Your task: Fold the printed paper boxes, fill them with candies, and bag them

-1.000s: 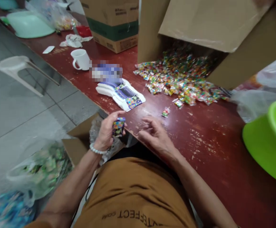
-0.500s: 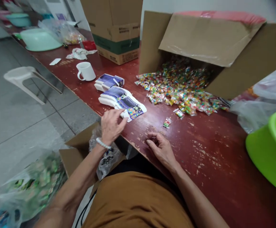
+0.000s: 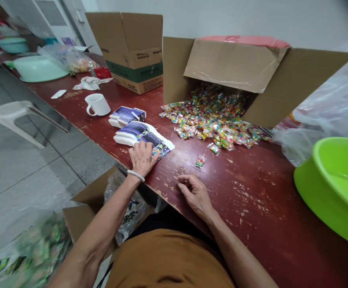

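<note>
Fingers (image 3: 146, 149) of the left hand (image 3: 142, 160) are laid, slightly spread, over the near side of the fanned purple cartons (image 3: 148, 134) on the red table (image 3: 269, 208); whether 1 is pinched cannot be told. The right hand (image 3: 196, 195) is held half curled, thumb and index parted, near 1 wrapped candy (image 3: 200, 161). Beyond, a candy heap (image 3: 209, 129) is strewn at an open cardboard box (image 3: 224, 62).

- Rests left hand (image 3: 142, 160) on the near side of the fanned stack of purple cartons (image 3: 160, 145).
- Curls right hand (image 3: 194, 194) loosely at the red table (image 3: 236, 216), apart from the left.
- Has one wrapped candy (image 3: 200, 161) lying just beyond the right hand.
- Has a candy pile (image 3: 211, 125) spread from the open cardboard box (image 3: 227, 66).
- Has a white mug (image 3: 99, 105) beyond the cartons, a lime-green basin (image 3: 307, 172) far right.
</note>
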{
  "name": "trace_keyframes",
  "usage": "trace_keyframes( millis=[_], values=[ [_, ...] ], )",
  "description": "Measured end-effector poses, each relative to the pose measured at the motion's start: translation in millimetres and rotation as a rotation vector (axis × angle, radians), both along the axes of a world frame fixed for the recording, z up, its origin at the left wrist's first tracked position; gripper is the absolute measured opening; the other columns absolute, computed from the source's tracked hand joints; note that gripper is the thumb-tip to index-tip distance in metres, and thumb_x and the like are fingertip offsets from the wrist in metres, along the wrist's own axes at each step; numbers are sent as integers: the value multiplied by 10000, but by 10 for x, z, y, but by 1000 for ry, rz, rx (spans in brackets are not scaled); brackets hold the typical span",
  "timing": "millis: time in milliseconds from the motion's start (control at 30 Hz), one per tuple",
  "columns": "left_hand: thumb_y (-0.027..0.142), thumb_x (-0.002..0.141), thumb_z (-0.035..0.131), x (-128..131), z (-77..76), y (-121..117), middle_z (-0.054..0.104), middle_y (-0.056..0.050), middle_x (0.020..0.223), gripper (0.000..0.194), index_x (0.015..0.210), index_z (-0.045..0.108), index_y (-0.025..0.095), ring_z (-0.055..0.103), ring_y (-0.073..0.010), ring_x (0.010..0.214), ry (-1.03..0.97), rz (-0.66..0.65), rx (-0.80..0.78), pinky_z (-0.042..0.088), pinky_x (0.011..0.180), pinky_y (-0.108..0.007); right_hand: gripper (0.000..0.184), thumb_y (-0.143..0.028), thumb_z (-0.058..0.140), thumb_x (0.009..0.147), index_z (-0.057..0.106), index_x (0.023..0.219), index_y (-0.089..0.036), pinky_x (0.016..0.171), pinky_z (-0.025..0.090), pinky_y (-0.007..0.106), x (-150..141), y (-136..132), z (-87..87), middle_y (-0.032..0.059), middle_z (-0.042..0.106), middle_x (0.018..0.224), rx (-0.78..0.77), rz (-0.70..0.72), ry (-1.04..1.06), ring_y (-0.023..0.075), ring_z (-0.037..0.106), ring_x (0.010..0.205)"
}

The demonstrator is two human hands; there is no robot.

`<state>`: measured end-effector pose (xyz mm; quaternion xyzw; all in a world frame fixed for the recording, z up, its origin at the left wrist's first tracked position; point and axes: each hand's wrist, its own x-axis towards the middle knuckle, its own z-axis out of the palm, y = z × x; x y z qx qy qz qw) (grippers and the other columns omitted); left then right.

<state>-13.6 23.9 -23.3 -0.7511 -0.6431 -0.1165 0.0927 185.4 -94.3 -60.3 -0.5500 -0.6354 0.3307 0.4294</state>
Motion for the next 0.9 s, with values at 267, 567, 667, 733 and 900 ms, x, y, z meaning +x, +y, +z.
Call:
trace_keyframes(
  millis=[267, 567, 667, 733, 900],
  values=[
    [459, 770, 685, 6, 145, -97, 590, 6, 693, 263, 790, 559, 229, 562, -207, 698, -655, 60, -157, 360, 645, -288, 356, -371, 617, 827, 599, 1135, -194, 632, 501, 277, 6, 77, 36, 58, 679, 995, -232, -59, 361, 153, 614, 742],
    [464, 657, 827, 115, 336, -1060, 702, -66, 853, 474, 975, 635, 170, 672, -203, 793, -1650, -375, -1153, 493, 718, -286, 229, -337, 661, 818, 617, 994, -197, 788, 535, 291, -144, 133, 551, 33, 704, 916, -131, 68, 644, 166, 653, 841],
    [510, 632, 824, 150, 339, -1159, 722, -120, 842, 512, 964, 694, 142, 701, -252, 780, -1709, -516, -1410, 518, 726, -327, 225, -327, 634, 854, 610, 1051, -220, 690, 547, 256, -131, 23, 643, 26, 690, 937, -198, 198, 614, 144, 651, 778],
    [492, 609, 839, 187, 322, -1185, 724, -116, 798, 471, 897, 718, 139, 696, -241, 714, -1722, -525, -1435, 520, 685, -319, 335, -348, 622, 874, 556, 1191, -260, 548, 534, 225, -111, -57, 676, 21, 671, 1009, -275, 293, 651, 107, 635, 646],
    [521, 566, 854, 263, 339, -1212, 703, -67, 670, 443, 771, 714, 154, 643, -194, 587, -1702, -469, -1217, 484, 584, -282, 660, -394, 709, 813, 382, 1383, -330, 344, 459, 203, -111, -172, 774, 22, 642, 1072, -368, 351, 746, 73, 560, 469]
  ],
)
